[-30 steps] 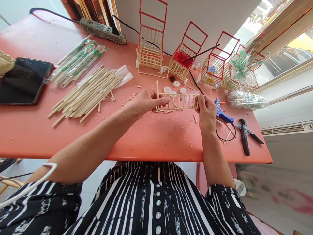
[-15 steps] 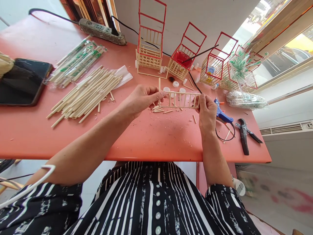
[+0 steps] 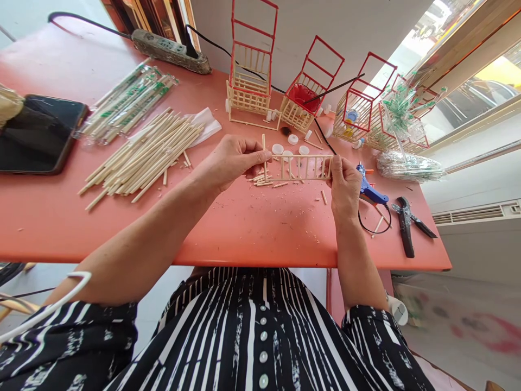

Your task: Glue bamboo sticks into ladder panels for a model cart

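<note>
A small ladder-like frame of thin wooden sticks [image 3: 311,156] is held level above the table, its rungs running between two long rails. My right hand [image 3: 344,182] pinches its right end between thumb and fingers. At the other end, my left hand [image 3: 240,160] is closed on an upright wooden stick [image 3: 264,142], with the thumb against it. The stick stands across the frame's left end; whether it is joined there I cannot tell. Below lie short cut stick pieces [image 3: 280,185] and white plastic caps [image 3: 292,139].
Loose sticks [image 3: 142,155] and wrapped chopsticks [image 3: 130,103] lie left, near a dark tablet-like device [image 3: 38,136] and a power strip [image 3: 171,51]. Small stick chairs with red backs [image 3: 249,70] stand behind. A blue glue gun [image 3: 372,193] and black-handled cutters [image 3: 406,228] lie right.
My left hand has shifted slightly left and up, and the upright stick has moved a little left with it. My right hand stays in nearly the same place on the frame.
</note>
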Tool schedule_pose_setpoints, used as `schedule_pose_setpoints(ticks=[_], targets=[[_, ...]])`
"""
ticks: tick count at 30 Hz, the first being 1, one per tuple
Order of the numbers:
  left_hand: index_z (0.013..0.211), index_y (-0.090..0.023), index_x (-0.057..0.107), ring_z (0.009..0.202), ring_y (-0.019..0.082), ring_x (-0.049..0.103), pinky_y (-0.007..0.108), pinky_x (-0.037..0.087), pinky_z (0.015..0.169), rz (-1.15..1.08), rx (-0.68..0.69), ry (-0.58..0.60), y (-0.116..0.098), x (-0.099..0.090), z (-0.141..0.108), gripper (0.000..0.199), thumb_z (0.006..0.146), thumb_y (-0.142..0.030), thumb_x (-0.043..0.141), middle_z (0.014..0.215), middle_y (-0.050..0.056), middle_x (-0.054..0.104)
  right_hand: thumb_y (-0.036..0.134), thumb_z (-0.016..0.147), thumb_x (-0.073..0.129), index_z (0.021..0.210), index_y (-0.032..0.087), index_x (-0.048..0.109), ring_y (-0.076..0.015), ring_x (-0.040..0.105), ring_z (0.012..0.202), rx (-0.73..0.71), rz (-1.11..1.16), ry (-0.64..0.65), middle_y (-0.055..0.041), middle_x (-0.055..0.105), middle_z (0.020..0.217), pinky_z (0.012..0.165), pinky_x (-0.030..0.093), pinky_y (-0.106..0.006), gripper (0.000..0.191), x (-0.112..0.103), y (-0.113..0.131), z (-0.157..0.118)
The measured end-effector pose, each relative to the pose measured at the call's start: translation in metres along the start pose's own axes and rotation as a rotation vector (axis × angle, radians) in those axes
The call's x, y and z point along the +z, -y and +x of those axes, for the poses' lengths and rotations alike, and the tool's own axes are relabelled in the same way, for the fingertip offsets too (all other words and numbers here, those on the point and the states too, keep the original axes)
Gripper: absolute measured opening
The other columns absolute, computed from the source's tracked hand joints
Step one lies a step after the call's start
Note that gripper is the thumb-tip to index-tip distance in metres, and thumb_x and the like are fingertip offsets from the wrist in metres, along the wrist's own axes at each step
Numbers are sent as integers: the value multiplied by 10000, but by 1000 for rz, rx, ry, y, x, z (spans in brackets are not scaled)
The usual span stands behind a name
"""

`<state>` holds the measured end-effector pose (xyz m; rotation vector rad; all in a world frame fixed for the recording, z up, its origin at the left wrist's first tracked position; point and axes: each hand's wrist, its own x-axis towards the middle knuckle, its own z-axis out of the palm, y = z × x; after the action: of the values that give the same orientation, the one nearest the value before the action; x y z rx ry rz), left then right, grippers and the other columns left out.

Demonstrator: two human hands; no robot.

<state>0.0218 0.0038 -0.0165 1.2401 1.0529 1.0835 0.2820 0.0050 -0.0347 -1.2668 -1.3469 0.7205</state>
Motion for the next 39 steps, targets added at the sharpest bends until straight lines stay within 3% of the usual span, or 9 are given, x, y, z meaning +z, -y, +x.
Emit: schedule_pose_setpoints(ticks=[7,14,19,26,39], targets=[[686,-155,674,475,89,533,217,436,487,-3,-8,2,4,-1,2,254,805,-306,840,549,16,606,872,857,555,749,206,675,-86,412,533,36,-7,-28,6,564,669,478,307,-253,685,-1,-6,2],[694,-171,666,525,101,600,223,508,563,151,136,-90,-2,-4,0,222,860,-281,765,584,2,639,788,922,562,944,249,738,-108,581,667,-5,21,-64,-16,632,820,491,357,-228,568,-5,-3,2],[672,-183,641,526,92,594,219,504,566,210,231,-144,-9,-2,-4,233,873,-243,743,592,-6,644,759,923,581,984,254,745,-104,593,699,3,-5,-85,-24,645,886,503,374,-221,534,-8,-2,2],[723,-178,659,571,101,624,215,535,585,94,148,-139,-7,-2,-2,181,859,-238,762,630,2,626,741,938,571,980,259,749,-118,611,731,-20,0,-88,-33,660,909,531,414,-233,516,-5,-3,1],[731,-165,680,566,94,627,209,537,592,87,137,-135,-11,-2,-5,170,890,-198,729,630,5,636,738,915,622,974,257,746,-122,619,742,-17,37,-93,-28,665,892,535,440,-234,500,-2,3,-2]])
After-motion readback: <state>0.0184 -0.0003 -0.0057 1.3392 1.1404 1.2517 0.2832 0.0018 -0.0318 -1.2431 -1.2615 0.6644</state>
